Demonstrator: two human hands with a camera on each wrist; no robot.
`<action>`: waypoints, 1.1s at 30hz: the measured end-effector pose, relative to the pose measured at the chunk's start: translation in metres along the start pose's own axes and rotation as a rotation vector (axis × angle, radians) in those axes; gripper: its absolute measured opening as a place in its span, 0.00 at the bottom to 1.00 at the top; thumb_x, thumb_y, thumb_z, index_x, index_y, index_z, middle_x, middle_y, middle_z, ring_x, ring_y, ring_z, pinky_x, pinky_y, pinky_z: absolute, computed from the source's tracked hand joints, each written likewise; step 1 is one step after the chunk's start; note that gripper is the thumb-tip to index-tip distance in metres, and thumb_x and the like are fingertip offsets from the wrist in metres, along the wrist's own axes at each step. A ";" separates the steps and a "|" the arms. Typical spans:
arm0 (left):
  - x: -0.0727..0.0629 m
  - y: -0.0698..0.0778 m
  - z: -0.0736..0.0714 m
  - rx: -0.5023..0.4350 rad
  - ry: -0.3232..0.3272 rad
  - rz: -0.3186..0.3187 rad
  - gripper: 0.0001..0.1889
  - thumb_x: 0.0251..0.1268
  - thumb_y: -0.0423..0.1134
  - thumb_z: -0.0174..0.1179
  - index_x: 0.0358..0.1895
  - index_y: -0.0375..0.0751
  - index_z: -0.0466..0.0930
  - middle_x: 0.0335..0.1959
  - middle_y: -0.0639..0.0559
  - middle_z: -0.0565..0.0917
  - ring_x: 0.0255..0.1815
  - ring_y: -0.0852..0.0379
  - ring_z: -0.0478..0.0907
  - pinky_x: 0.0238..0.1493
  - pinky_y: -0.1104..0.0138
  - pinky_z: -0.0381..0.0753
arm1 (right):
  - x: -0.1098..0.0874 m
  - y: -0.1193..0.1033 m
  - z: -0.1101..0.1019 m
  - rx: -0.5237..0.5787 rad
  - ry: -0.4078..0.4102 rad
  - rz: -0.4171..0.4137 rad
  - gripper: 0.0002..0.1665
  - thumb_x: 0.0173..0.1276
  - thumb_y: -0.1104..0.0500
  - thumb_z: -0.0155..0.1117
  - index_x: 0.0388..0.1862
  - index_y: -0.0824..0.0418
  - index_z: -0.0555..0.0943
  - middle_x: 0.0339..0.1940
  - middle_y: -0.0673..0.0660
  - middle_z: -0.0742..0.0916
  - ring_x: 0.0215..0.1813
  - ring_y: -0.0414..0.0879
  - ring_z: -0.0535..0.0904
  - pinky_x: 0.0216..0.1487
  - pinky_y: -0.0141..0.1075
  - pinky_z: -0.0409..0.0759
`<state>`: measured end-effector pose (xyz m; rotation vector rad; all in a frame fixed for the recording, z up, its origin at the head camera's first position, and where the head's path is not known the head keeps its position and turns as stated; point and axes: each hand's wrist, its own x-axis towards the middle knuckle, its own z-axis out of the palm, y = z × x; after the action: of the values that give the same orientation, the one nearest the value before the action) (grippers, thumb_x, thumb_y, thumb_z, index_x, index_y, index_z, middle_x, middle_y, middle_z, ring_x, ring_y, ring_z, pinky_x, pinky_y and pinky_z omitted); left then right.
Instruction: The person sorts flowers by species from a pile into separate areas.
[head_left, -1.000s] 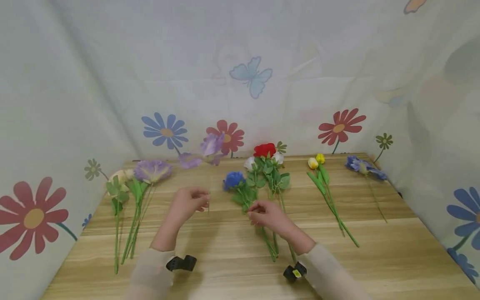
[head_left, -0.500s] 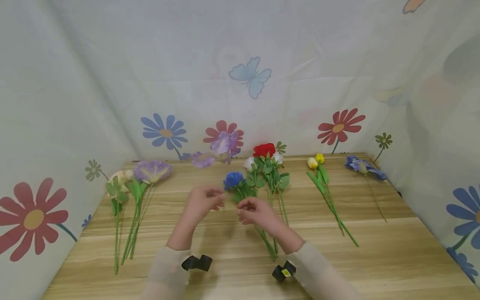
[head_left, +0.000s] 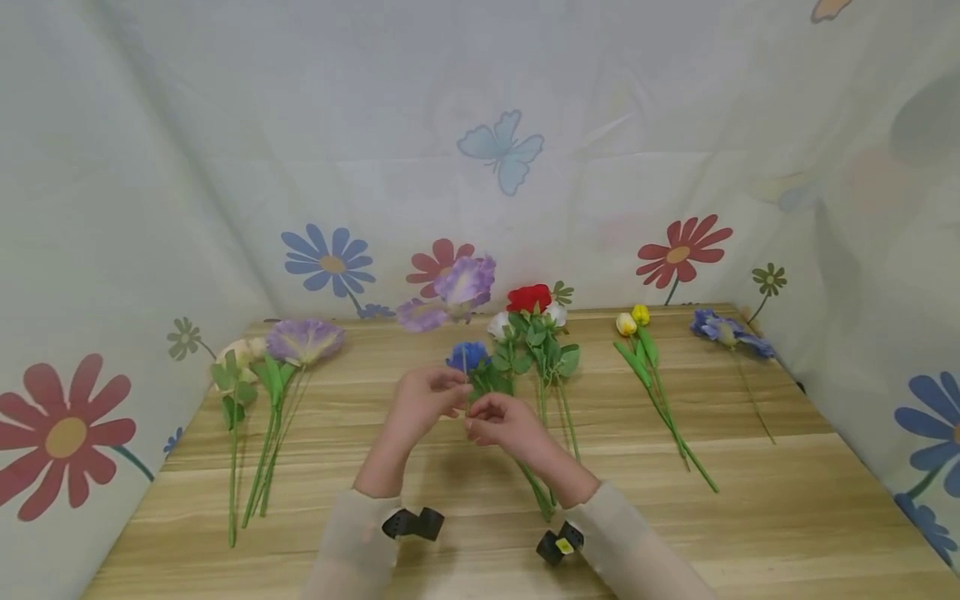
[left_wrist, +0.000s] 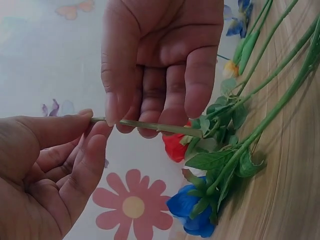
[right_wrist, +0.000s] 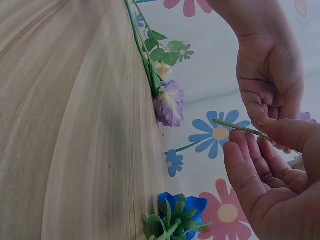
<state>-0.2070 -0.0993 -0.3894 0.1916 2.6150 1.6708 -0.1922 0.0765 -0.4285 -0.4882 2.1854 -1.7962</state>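
A purple iris (head_left: 465, 282), an artificial one, is held upright above the table, its bloom in front of the back cloth. My left hand (head_left: 426, 398) pinches its thin stem between thumb and fingertips. Just below, my right hand (head_left: 513, 429) also pinches that stem, thumb against fingers. In the left wrist view the stem (left_wrist: 167, 128) runs past both thumbs, and its cut end sticks out toward the table. Behind the hands lies a blue rose (head_left: 467, 357), partly covered by them, beside a red rose (head_left: 529, 298) and white roses (head_left: 557, 315).
On the left of the wooden table (head_left: 420, 567) lie a cream rose (head_left: 232, 367) and a pale purple flower (head_left: 305, 342) on long stems. To the right lie yellow tulips (head_left: 632, 321) and a blue iris (head_left: 729, 333). Printed cloth walls surround the table.
My left hand has moved right with the purple iris. The right hand has shifted left, away from the rose stems, and now meets the iris stem.
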 end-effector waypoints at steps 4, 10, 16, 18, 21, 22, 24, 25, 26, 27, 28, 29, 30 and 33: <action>0.000 0.001 0.002 -0.001 0.003 0.000 0.14 0.68 0.34 0.65 0.51 0.26 0.84 0.45 0.31 0.89 0.32 0.51 0.89 0.38 0.59 0.90 | 0.000 0.000 0.000 -0.007 -0.005 -0.012 0.17 0.75 0.61 0.62 0.52 0.75 0.79 0.46 0.71 0.87 0.41 0.41 0.86 0.51 0.45 0.89; 0.001 0.002 0.003 0.004 0.001 0.000 0.13 0.68 0.34 0.65 0.49 0.27 0.85 0.43 0.32 0.90 0.33 0.51 0.89 0.39 0.56 0.91 | 0.000 0.002 -0.001 -0.032 -0.002 -0.041 0.15 0.76 0.61 0.61 0.52 0.74 0.79 0.46 0.72 0.86 0.43 0.45 0.87 0.51 0.48 0.89; 0.001 0.000 0.004 0.030 -0.032 0.010 0.14 0.68 0.34 0.65 0.51 0.28 0.85 0.43 0.33 0.90 0.37 0.50 0.89 0.42 0.55 0.91 | -0.003 0.004 -0.007 -0.096 0.013 -0.072 0.14 0.76 0.64 0.60 0.52 0.76 0.78 0.45 0.73 0.87 0.42 0.45 0.86 0.48 0.44 0.89; 0.001 0.000 0.004 0.045 -0.052 0.026 0.14 0.69 0.35 0.65 0.52 0.28 0.85 0.43 0.33 0.90 0.38 0.50 0.89 0.42 0.57 0.90 | -0.004 0.005 -0.010 -0.117 0.022 -0.072 0.14 0.76 0.64 0.60 0.52 0.76 0.79 0.45 0.73 0.87 0.42 0.45 0.86 0.47 0.44 0.89; -0.001 -0.001 0.001 0.085 -0.077 0.045 0.15 0.71 0.37 0.64 0.53 0.30 0.85 0.44 0.34 0.90 0.37 0.52 0.88 0.40 0.61 0.89 | -0.006 0.007 -0.016 -0.140 0.037 -0.078 0.14 0.76 0.64 0.60 0.52 0.76 0.79 0.44 0.74 0.87 0.41 0.47 0.86 0.46 0.45 0.90; -0.002 -0.002 -0.001 0.097 -0.085 0.048 0.15 0.71 0.37 0.63 0.53 0.30 0.85 0.44 0.34 0.90 0.37 0.51 0.88 0.40 0.61 0.89 | -0.006 0.007 -0.019 -0.144 0.040 -0.083 0.14 0.76 0.64 0.60 0.51 0.77 0.79 0.44 0.74 0.87 0.41 0.48 0.86 0.46 0.45 0.90; -0.005 -0.004 -0.006 0.127 -0.100 0.058 0.15 0.72 0.38 0.63 0.54 0.31 0.85 0.45 0.34 0.90 0.37 0.51 0.88 0.40 0.61 0.88 | -0.008 0.010 -0.025 -0.149 0.046 -0.083 0.15 0.76 0.65 0.60 0.52 0.78 0.78 0.44 0.76 0.86 0.41 0.49 0.86 0.45 0.48 0.90; -0.006 -0.006 -0.009 0.144 -0.104 0.062 0.15 0.72 0.38 0.62 0.54 0.31 0.85 0.46 0.34 0.90 0.37 0.51 0.87 0.41 0.61 0.88 | -0.010 0.011 -0.028 -0.148 0.047 -0.076 0.15 0.76 0.65 0.59 0.52 0.78 0.78 0.45 0.75 0.86 0.41 0.49 0.86 0.46 0.49 0.89; -0.008 -0.008 -0.013 0.162 -0.109 0.067 0.15 0.73 0.38 0.62 0.55 0.32 0.85 0.46 0.35 0.90 0.37 0.51 0.87 0.40 0.61 0.88 | -0.012 0.012 -0.032 -0.155 0.051 -0.069 0.15 0.77 0.65 0.59 0.52 0.78 0.78 0.45 0.75 0.86 0.42 0.50 0.86 0.46 0.51 0.89; -0.009 -0.010 -0.017 0.178 -0.111 0.070 0.15 0.73 0.38 0.62 0.55 0.32 0.85 0.46 0.35 0.90 0.37 0.51 0.87 0.41 0.61 0.88 | -0.014 0.013 -0.036 -0.163 0.057 -0.056 0.15 0.77 0.64 0.59 0.52 0.78 0.78 0.45 0.74 0.86 0.42 0.51 0.86 0.47 0.51 0.89; -0.011 -0.012 -0.021 0.197 -0.114 0.072 0.15 0.73 0.38 0.62 0.56 0.32 0.85 0.45 0.35 0.90 0.37 0.52 0.87 0.41 0.61 0.87 | -0.017 0.014 -0.040 -0.171 0.068 -0.043 0.15 0.77 0.65 0.59 0.52 0.77 0.78 0.45 0.74 0.86 0.43 0.51 0.86 0.47 0.51 0.89; -0.013 -0.015 -0.025 0.217 -0.112 0.071 0.15 0.73 0.38 0.62 0.56 0.33 0.84 0.45 0.36 0.90 0.37 0.53 0.87 0.40 0.62 0.87 | -0.019 0.015 -0.044 -0.178 0.083 -0.028 0.15 0.77 0.64 0.59 0.53 0.77 0.78 0.45 0.73 0.86 0.43 0.53 0.86 0.48 0.52 0.88; -0.015 -0.018 -0.030 0.233 -0.112 0.070 0.16 0.73 0.38 0.62 0.57 0.33 0.84 0.44 0.37 0.90 0.38 0.52 0.87 0.41 0.62 0.87 | -0.022 0.016 -0.048 -0.186 0.095 -0.009 0.15 0.77 0.64 0.59 0.53 0.76 0.78 0.45 0.72 0.86 0.44 0.53 0.86 0.48 0.51 0.88; -0.020 -0.027 -0.046 0.303 -0.092 0.037 0.16 0.74 0.39 0.61 0.58 0.34 0.84 0.47 0.38 0.90 0.44 0.49 0.87 0.45 0.58 0.87 | -0.030 0.019 -0.062 -0.209 0.142 0.016 0.14 0.77 0.65 0.59 0.53 0.76 0.78 0.45 0.71 0.86 0.44 0.54 0.86 0.48 0.50 0.89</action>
<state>-0.1938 -0.1544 -0.3956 0.3179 2.7949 1.2334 -0.1924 0.1480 -0.4353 -0.3959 2.4813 -1.6489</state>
